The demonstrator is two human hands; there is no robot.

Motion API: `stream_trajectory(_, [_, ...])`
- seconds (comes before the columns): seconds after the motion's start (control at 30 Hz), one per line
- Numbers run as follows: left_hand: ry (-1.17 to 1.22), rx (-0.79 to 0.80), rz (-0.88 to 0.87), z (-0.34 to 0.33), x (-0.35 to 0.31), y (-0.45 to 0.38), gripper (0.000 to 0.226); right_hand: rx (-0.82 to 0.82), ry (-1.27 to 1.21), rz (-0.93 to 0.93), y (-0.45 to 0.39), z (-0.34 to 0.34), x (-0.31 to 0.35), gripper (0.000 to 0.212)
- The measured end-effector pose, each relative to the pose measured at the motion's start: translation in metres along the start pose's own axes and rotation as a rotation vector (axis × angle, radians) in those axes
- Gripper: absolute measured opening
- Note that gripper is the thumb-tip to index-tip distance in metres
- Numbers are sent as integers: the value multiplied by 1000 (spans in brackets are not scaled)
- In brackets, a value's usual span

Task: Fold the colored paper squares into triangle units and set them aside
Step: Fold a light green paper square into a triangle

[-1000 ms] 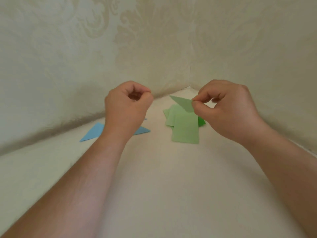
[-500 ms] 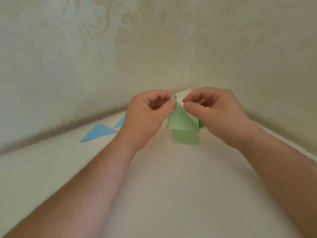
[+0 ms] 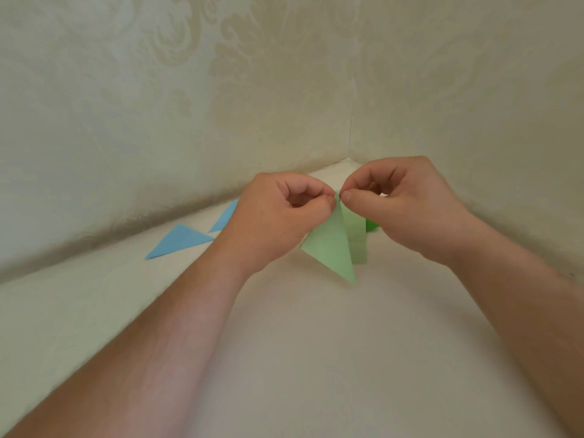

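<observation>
Holding the green paper triangle (image 3: 331,245) up off the surface, you've got both hands on its top corner. Head view, the only one given:

- Grip: left hand (image 3: 278,216) and right hand (image 3: 404,207) each pinch that top tip btwn thumb and forefinger; other fingers curled in. Tips of the two hands nearly touch.
- Location: triangle hangs point-down, in front of the green paper stack (image 3: 357,238), which lies flat on the tabletop (image 3: 300,358) near the wall corner.
- Handling (judgement): very light, thin, flexible sheet; creases permanently, so any stray pinch will mark it. Low slip risk w/ dry fingertips. Take hold at corners or along the folded edge, not mid-face.
- Shape/material: matte pale green, sharp straight edges. A darker green scrap (image 3: 373,225) shows just right of the stack; can't tell what it is.
- Left of the stack, well apart: two blue triangles (image 3: 180,241) lie flat, likely finished units.
- Tabletop and walls (image 3: 189,105): cream, damask-pattern covering, soft-looking.
</observation>
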State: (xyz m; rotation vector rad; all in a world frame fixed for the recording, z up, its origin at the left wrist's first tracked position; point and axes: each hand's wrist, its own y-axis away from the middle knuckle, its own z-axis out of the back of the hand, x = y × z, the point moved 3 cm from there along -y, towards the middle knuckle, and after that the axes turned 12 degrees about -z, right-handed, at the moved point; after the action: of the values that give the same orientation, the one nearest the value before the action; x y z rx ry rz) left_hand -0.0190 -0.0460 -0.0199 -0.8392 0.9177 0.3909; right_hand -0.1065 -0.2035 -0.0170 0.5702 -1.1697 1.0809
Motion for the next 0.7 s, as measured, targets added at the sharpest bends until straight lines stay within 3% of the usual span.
stream_trajectory(0.27, [-24, 28, 68, -1, 4, -2, 8, -60, 124, -2, 0, 0, 0, 12])
stream_trajectory(0.7, [-66, -30, -8, -11, 3, 0, 12, -77, 118, -10, 2, -2, 3, 14])
